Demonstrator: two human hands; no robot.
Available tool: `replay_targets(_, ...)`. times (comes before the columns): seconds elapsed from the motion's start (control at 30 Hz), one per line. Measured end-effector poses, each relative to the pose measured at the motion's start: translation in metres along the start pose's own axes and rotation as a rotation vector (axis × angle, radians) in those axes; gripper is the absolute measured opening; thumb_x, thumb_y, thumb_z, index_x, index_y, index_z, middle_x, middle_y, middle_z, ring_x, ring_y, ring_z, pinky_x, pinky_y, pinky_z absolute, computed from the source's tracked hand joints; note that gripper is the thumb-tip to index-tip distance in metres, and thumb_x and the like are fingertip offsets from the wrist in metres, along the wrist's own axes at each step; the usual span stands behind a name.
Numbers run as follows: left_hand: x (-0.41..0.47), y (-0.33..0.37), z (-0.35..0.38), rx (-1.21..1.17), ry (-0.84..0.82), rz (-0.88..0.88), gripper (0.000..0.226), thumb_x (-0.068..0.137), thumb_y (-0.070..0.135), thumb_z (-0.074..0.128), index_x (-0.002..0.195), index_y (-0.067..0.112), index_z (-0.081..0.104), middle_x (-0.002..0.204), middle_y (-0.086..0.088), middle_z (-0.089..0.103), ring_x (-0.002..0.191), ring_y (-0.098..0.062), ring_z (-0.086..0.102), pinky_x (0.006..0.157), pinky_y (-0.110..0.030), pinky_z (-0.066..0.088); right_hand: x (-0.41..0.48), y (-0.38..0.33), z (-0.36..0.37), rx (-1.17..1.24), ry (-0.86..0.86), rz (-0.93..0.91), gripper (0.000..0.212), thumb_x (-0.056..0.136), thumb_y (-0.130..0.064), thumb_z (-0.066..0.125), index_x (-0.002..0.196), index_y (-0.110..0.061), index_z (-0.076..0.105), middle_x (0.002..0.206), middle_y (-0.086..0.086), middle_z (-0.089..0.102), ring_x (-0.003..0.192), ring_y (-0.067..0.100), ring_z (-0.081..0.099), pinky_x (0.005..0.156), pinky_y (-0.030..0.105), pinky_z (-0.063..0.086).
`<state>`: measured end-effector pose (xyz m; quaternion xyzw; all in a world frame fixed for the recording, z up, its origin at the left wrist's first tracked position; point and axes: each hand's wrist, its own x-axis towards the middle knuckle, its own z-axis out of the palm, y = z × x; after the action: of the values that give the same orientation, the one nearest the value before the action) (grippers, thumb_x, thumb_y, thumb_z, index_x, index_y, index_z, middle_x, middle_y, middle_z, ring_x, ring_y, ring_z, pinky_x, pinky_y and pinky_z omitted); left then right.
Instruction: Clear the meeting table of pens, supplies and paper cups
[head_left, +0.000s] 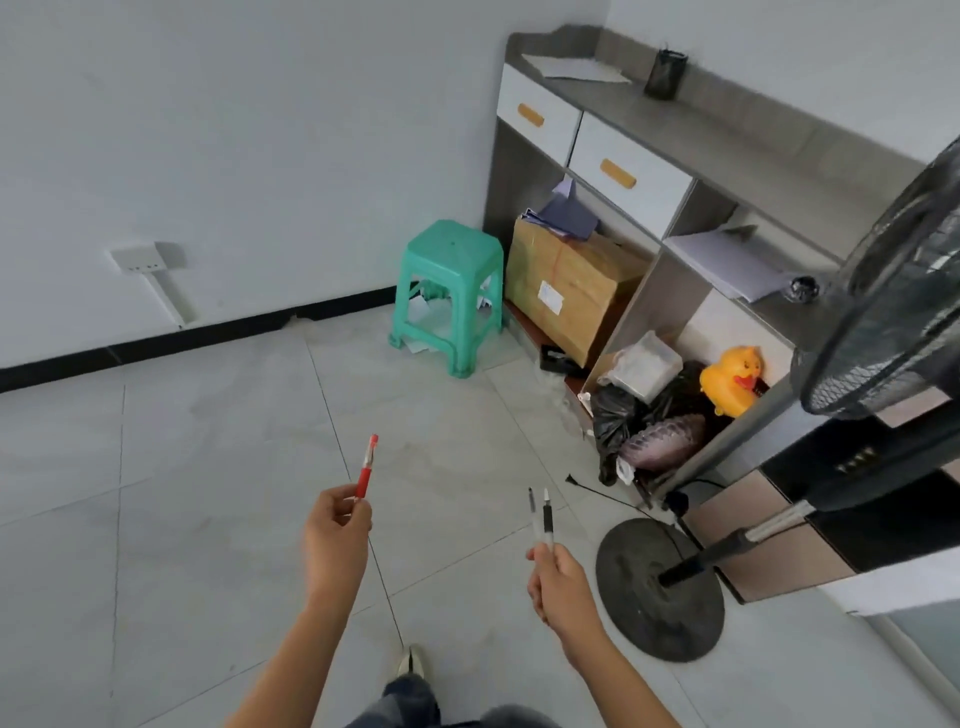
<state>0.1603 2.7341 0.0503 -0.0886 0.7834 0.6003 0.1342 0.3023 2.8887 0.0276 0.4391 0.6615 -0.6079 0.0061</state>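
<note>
My left hand (335, 540) pinches a red pen (367, 466) by its lower end, the pen pointing up over the tiled floor. My right hand (558, 587) grips two black-and-white pens (543, 514) side by side, tips upward. Both hands are held out in front of me, apart from each other. A black mesh pen holder (666, 73) stands on top of the grey cabinet (727, 135) at the far right. The meeting table is out of view.
A green plastic stool (449, 291) stands by the wall beside a cardboard box (566, 291). A standing fan with its round black base (660, 590) is close on my right. Cabinet shelves hold papers, a black bag and a yellow duck toy (735, 379).
</note>
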Motion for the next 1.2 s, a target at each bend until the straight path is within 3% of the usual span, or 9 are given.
replay_targets(0.23, 0.068, 0.032, 0.076, 0.119, -0.101, 0.004, 0.015, 0.087, 0.010, 0.052, 0.100, 0.013, 0.057, 0.083, -0.006, 0.061, 0.059, -0.019, 0.047, 0.053, -0.027, 0.036, 0.080, -0.038, -0.021, 0.045, 0.071, 0.044, 0.022, 0.098, -0.020, 0.033, 0.086, -0.007, 0.047, 0.058, 0.002, 0.040, 0.044, 0.007, 0.033, 0.037, 0.013, 0.028)
replay_targets(0.37, 0.119, 0.065, 0.125, 0.098, -0.054, 0.017, 0.017, 0.087, 0.009, 0.054, 0.104, 0.005, 0.056, 0.086, -0.005, 0.059, 0.057, -0.017, 0.046, 0.041, -0.026, 0.040, 0.151, -0.073, -0.048, 0.081, 0.076, 0.026, 0.023, 0.099, -0.022, 0.031, 0.090, -0.008, 0.047, 0.061, 0.001, 0.040, 0.047, 0.008, 0.034, 0.037, 0.011, 0.029)
replay_targets(0.43, 0.142, 0.089, 0.153, 0.075, -0.044, 0.051, 0.018, 0.087, 0.009, 0.055, 0.104, 0.005, 0.056, 0.094, -0.008, 0.060, 0.063, -0.017, 0.051, 0.037, -0.014, 0.041, 0.190, -0.099, -0.060, 0.072, 0.045, -0.021, 0.023, 0.099, -0.024, 0.031, 0.090, -0.009, 0.045, 0.060, 0.001, 0.039, 0.048, 0.008, 0.033, 0.038, 0.012, 0.029)
replay_targets(0.53, 0.168, 0.114, 0.194, 0.072, -0.029, 0.054, 0.021, 0.086, 0.010, 0.058, 0.106, 0.005, 0.057, 0.100, -0.011, 0.063, 0.080, -0.022, 0.055, 0.066, -0.026, 0.043, 0.242, -0.142, -0.082, 0.005, 0.018, -0.086, 0.022, 0.098, -0.026, 0.031, 0.083, -0.012, 0.040, 0.060, 0.000, 0.040, 0.049, 0.008, 0.035, 0.041, 0.012, 0.030)
replay_targets(0.6, 0.181, 0.126, 0.216, 0.070, -0.019, 0.043, 0.021, 0.086, 0.011, 0.059, 0.106, 0.005, 0.057, 0.101, -0.011, 0.064, 0.087, -0.023, 0.055, 0.077, -0.031, 0.039, 0.271, -0.166, -0.096, -0.015, 0.008, -0.131, 0.024, 0.098, -0.025, 0.033, 0.076, -0.015, 0.035, 0.060, 0.000, 0.039, 0.049, 0.008, 0.035, 0.042, 0.012, 0.031)
replay_targets(0.83, 0.217, 0.144, 0.272, 0.096, 0.013, -0.022, 0.023, 0.085, 0.011, 0.060, 0.107, 0.003, 0.056, 0.108, -0.018, 0.065, 0.092, -0.025, 0.056, 0.088, -0.038, 0.044, 0.333, -0.179, -0.109, -0.095, -0.125, -0.073, 0.024, 0.098, -0.028, 0.031, 0.076, -0.019, 0.035, 0.063, -0.001, 0.039, 0.049, 0.006, 0.035, 0.044, 0.013, 0.030)
replay_targets(1.0, 0.258, 0.173, 0.312, 0.120, 0.036, -0.006, 0.025, 0.087, 0.013, 0.059, 0.109, 0.004, 0.056, 0.104, -0.013, 0.064, 0.090, -0.023, 0.055, 0.087, -0.039, 0.044, 0.388, -0.210, -0.134, -0.024, -0.052, -0.063, 0.023, 0.098, -0.023, 0.032, 0.078, -0.015, 0.036, 0.062, 0.001, 0.036, 0.050, 0.008, 0.034, 0.041, 0.012, 0.032)
replay_targets(1.2, 0.333, 0.217, 0.382, 0.075, -0.026, 0.033, 0.023, 0.086, 0.013, 0.060, 0.106, 0.003, 0.057, 0.106, -0.017, 0.066, 0.092, -0.028, 0.059, 0.087, -0.039, 0.045, 0.466, -0.266, -0.155, -0.061, 0.027, -0.160, 0.023, 0.096, -0.025, 0.037, 0.080, -0.010, 0.037, 0.069, 0.007, 0.037, 0.059, 0.013, 0.036, 0.061, 0.030, 0.034)
